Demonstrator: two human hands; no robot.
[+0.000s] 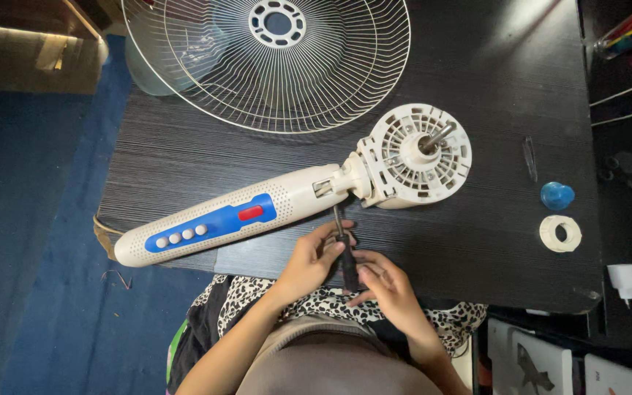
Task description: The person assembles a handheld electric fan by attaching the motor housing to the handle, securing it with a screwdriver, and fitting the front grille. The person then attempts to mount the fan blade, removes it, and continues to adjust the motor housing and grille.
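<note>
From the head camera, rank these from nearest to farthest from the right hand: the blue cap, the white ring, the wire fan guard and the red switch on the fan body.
From the right hand:
1. Red switch, to its left on the fan body.
2. White ring, to its right on the table.
3. Blue cap, right, just beyond the ring; a close call with the ring.
4. Wire fan guard, at the table's far edge.

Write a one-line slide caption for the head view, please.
Both hands, left hand and right hand, grip a screwdriver beside a dismantled fan body on a dark table.
</note>
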